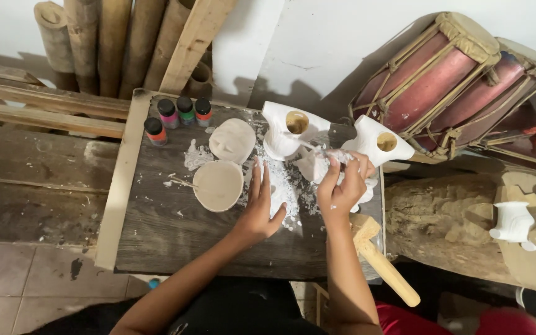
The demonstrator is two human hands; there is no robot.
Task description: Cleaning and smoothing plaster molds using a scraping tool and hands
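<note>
White chalky piece (315, 165), crumbling.

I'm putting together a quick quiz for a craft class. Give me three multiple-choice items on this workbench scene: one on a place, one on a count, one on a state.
1. Where do the small paint bottles stand?
A. At the far left of the dark board
B. On the tiled floor
C. On the drums

2. How many paint bottles are there?
A. Two
B. Four
C. Six

3. How does the left hand lie?
A. Clenched round a mallet
B. Flat, fingers spread, on the white crumbs
C. Lifted clear of the board

Answers:
1 A, they cluster by the far left edge of the board.
2 B, four dark caps show.
3 B, its palm lies on the white crumbs, while the right hand grips a white piece.
</note>
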